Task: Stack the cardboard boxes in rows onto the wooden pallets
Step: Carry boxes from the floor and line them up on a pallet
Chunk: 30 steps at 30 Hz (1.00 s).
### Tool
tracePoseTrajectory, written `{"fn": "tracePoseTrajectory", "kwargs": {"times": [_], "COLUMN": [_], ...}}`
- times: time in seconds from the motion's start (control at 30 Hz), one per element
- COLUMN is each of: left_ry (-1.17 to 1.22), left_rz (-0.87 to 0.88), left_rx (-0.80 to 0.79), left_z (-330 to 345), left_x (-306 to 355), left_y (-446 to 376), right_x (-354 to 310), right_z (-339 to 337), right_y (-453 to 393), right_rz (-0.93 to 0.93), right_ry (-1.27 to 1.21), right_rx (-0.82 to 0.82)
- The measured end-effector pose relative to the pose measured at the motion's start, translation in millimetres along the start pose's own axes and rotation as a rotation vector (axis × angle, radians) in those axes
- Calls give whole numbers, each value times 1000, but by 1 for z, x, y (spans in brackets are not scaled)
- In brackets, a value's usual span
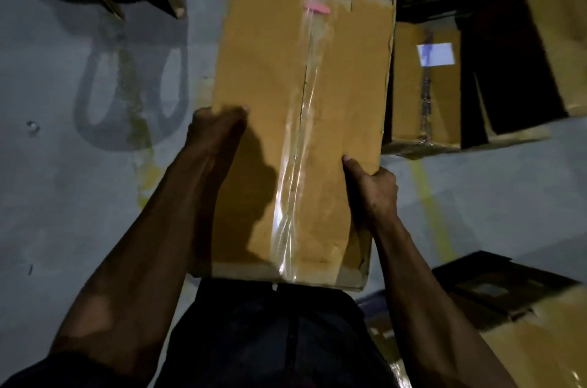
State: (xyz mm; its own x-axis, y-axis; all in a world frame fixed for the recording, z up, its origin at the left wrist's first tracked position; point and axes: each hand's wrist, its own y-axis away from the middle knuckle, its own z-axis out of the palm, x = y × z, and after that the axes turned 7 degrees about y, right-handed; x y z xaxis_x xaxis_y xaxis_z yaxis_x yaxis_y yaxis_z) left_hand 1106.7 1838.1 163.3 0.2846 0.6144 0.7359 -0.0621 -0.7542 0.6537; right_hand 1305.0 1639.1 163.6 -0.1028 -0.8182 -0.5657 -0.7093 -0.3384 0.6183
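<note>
Against the person's waist, the left hand (219,130) and right hand (371,190) are gripping the taped cardboard box (305,108) by its long edges — looking stiff, fairly light, its slick tape best avoided.

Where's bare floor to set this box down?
Bare grey floor lies left of the taped cardboard box held by the left hand and right hand. A narrower strip follows the yellow line. Right and ahead are crowded with boxes.

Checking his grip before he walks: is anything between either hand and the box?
Nothing visible. The left hand grips the box at its left edge, and the right hand grips its right edge, both directly on the cardboard.
</note>
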Motion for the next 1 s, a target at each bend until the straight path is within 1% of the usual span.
{"fn": "tracePoseTrajectory", "kwargs": {"times": [0.1, 0.17, 0.37, 0.53, 0.73, 0.9, 1.0], "left_ry": [-46, -54, -92, -154, -282, -406, -478], "left_rz": [156, 216, 292, 322, 378, 365, 354], "left_rx": [-12, -55, -221, -367, -609, -814, -936], "left_z": [28, 46, 94, 138, 194, 224, 236], "left_x": [15, 22, 43, 62, 73, 76, 71], "left_y": [42, 66, 114, 127, 116, 103, 103], "right_x": [11, 20, 47, 65, 85, 88, 94], "right_z": [-43, -69, -130, -160, -161, -129, -105], "right_y": [20, 30, 55, 66, 82, 112, 136], "right_rz": [-29, -41, -27, 26, 141, 356, 447], "right_ry": [-45, -81, -156, -221, -336, -456, -544], "right_rx": [65, 114, 246, 361, 530, 719, 797]}}
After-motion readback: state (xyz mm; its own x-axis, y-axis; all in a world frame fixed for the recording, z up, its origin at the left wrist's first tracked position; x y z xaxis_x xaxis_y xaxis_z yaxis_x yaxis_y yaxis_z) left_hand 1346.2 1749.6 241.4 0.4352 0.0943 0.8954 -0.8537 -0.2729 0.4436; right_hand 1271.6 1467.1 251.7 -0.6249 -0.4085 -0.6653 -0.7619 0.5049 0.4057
